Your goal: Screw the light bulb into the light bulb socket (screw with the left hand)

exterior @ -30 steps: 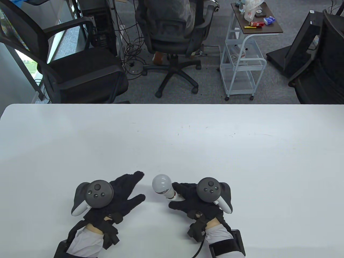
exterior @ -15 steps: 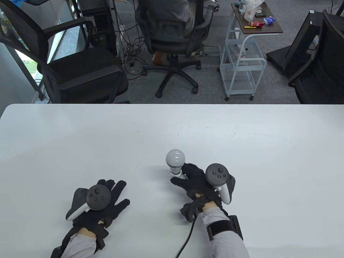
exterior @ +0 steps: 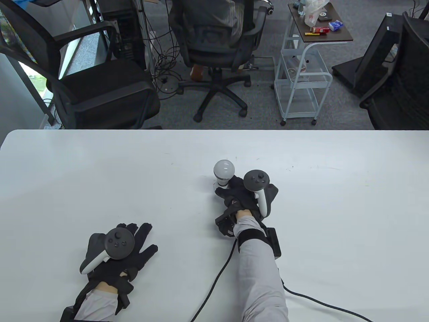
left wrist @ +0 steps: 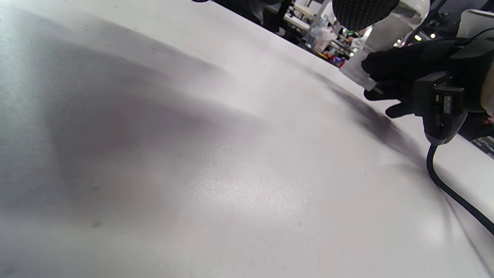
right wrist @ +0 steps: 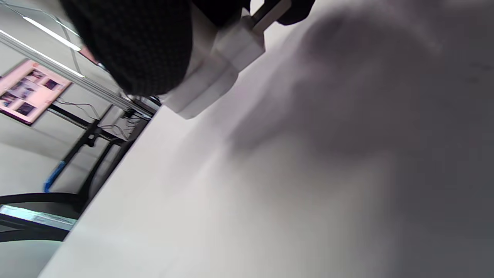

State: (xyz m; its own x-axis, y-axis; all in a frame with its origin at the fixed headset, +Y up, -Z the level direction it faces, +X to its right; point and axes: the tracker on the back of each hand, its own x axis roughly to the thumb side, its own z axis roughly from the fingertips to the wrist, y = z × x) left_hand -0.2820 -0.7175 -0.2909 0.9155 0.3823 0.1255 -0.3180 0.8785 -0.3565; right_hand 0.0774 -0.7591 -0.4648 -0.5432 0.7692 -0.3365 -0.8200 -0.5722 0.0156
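A white light bulb point(exterior: 224, 168) sits in a white socket point(exterior: 220, 183) near the middle of the table. My right hand point(exterior: 228, 190) grips the socket from behind, with the bulb pointing up and away. In the right wrist view my fingers point(right wrist: 135, 42) wrap the socket point(right wrist: 216, 73) just over the table top. My left hand point(exterior: 142, 234) lies flat and empty on the table at the lower left, fingers spread, well apart from the bulb. The left wrist view shows the right hand point(left wrist: 409, 73) holding the socket point(left wrist: 357, 69).
The white table point(exterior: 335, 201) fills the lower half of the view. A black cable point(exterior: 214, 285) trails from my right wrist to the near edge. Office chairs point(exterior: 214, 43) and a small cart point(exterior: 301, 77) stand on the floor beyond the far edge.
My right hand has carried the socket and bulb away from me, from the near edge to the table's middle. My left hand has drawn back to the lower left and lies flat.
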